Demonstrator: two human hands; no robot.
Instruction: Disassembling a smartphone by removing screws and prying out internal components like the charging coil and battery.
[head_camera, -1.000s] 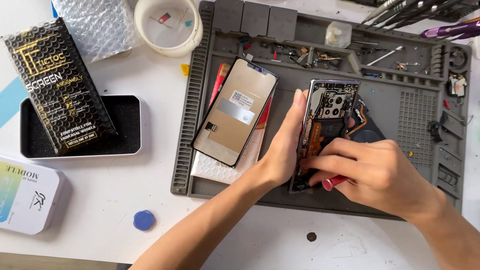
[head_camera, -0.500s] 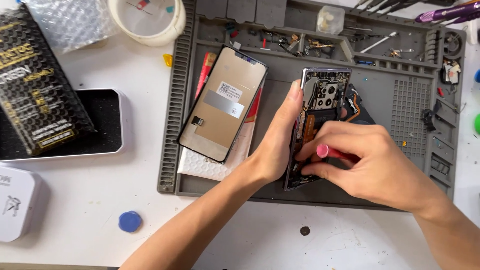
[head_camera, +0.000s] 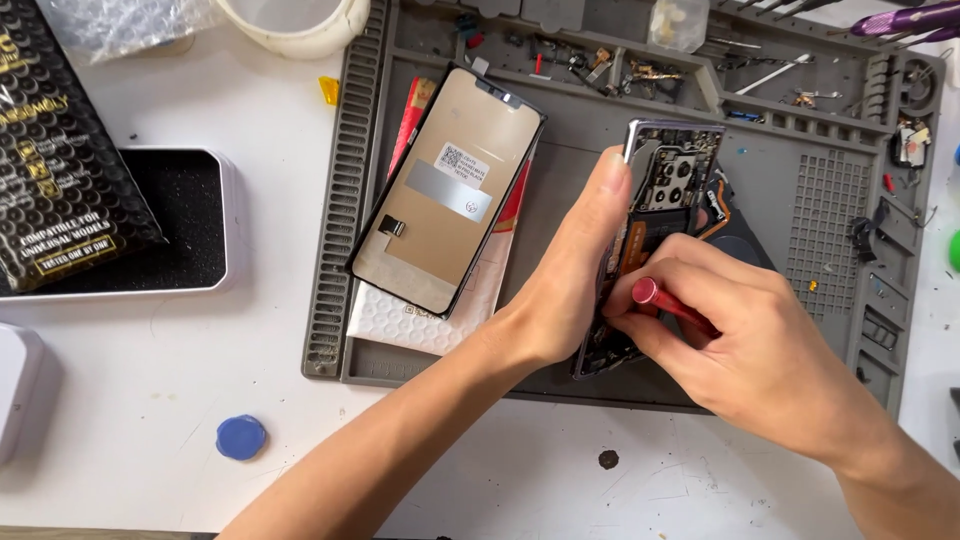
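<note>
Left hand (head_camera: 570, 290) clamps the opened phone (head_camera: 665, 180) edge; right hand (head_camera: 750, 350) pinches a red-handled screwdriver (head_camera: 665, 300) over the repair mat (head_camera: 820, 230).

A detached phone screen (head_camera: 447, 190) lay face down on the grey mat (head_camera: 800, 210) — tan back, black rim, a white and a grey label. At far left, a black-and-gold bubble pouch (head_camera: 60, 160) overlapped a white box (head_camera: 185, 235).
</note>
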